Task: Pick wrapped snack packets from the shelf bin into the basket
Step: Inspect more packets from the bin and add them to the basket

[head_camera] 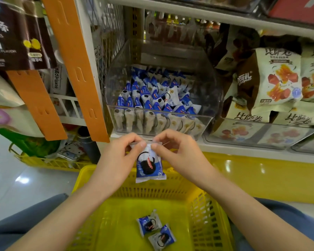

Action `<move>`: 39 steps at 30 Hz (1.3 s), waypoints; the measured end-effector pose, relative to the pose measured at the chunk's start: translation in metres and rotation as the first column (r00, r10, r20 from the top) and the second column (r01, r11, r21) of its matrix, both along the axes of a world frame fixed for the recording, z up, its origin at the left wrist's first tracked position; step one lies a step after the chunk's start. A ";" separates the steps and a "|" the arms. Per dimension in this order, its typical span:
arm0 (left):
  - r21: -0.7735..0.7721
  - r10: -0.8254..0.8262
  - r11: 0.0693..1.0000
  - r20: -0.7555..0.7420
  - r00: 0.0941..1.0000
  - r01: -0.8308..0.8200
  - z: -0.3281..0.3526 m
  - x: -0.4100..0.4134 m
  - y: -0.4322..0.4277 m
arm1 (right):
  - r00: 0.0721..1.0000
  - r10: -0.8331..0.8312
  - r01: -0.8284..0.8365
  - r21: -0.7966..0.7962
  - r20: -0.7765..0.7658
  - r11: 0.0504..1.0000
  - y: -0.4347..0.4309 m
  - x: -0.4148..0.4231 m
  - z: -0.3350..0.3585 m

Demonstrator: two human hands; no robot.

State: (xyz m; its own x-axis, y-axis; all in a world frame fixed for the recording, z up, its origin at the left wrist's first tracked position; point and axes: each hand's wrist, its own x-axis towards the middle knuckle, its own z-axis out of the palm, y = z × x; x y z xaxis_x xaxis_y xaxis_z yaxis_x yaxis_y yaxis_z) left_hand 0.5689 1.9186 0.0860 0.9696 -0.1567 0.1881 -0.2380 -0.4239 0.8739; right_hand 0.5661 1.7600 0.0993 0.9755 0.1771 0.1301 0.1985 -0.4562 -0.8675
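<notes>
A blue-and-white wrapped snack packet (pixel 149 164) hangs over the far rim of the yellow basket (pixel 203 211). My left hand (pixel 120 156) and my right hand (pixel 174 151) both pinch its top edge from either side. Two similar packets (pixel 155 229) lie on the basket floor. Just beyond my hands, on the shelf, the clear plastic bin (pixel 203 122) holds several more of the same packets (pixel 152 95).
Larger snack bags (pixel 272 84) fill the bin to the right. An orange slotted upright (pixel 80 69) and a wire side panel stand left of the bin. Another yellow basket (pixel 49 163) with goods sits on the shiny floor at left. My knees flank the basket.
</notes>
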 end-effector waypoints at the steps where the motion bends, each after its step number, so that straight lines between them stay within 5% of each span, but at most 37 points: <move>1: 0.028 -0.011 1.000 0.012 1.000 0.010 0.001 -0.001 -0.001 | 1.000 -0.001 0.001 -0.014 0.010 1.000 0.000 0.000 0.000; 4: 0.045 -0.021 0.999 0.015 1.000 0.020 0.003 -0.001 -0.004 | 0.998 -0.004 0.008 -0.061 0.067 0.998 0.000 0.001 0.001; 11: -0.303 -0.123 0.952 -0.282 0.952 0.033 0.007 0.006 -0.011 | 0.949 -0.002 0.086 -0.252 0.315 0.964 -0.002 -0.001 0.006; 14: -0.228 0.010 0.971 -0.238 0.971 -0.066 0.001 0.008 -0.012 | 0.946 -0.128 0.183 -0.165 0.299 0.969 -0.002 0.001 0.006; 17: -0.096 0.084 0.991 -0.122 0.989 -0.096 -0.003 0.004 -0.012 | 0.932 -0.266 0.291 -0.070 0.247 0.954 -0.001 0.005 0.007; 20: -0.156 -0.023 0.988 -0.199 0.980 -0.008 -0.008 -0.004 -0.016 | 0.943 -0.279 0.292 -0.048 0.182 0.955 0.002 0.006 0.007; 24: -0.374 -0.165 0.927 -0.411 0.896 -0.001 -0.011 -0.011 -0.018 | 0.982 -0.185 0.187 0.067 -0.029 0.980 0.010 0.003 0.004; 29: -0.471 -0.222 0.881 -0.489 0.843 -0.041 -0.012 -0.011 -0.011 | 0.951 0.045 0.070 0.357 -0.305 0.931 0.014 0.001 0.005; 36: -0.724 -0.273 0.652 -0.504 0.820 -0.228 -0.010 -0.003 -0.009 | 0.982 0.002 0.024 0.135 -0.188 0.991 0.015 -0.002 -0.003; 39: -0.715 -0.283 0.669 -0.498 0.820 -0.204 -0.009 -0.004 -0.009 | 0.997 -0.025 0.025 0.002 -0.074 1.000 0.019 -0.005 -0.008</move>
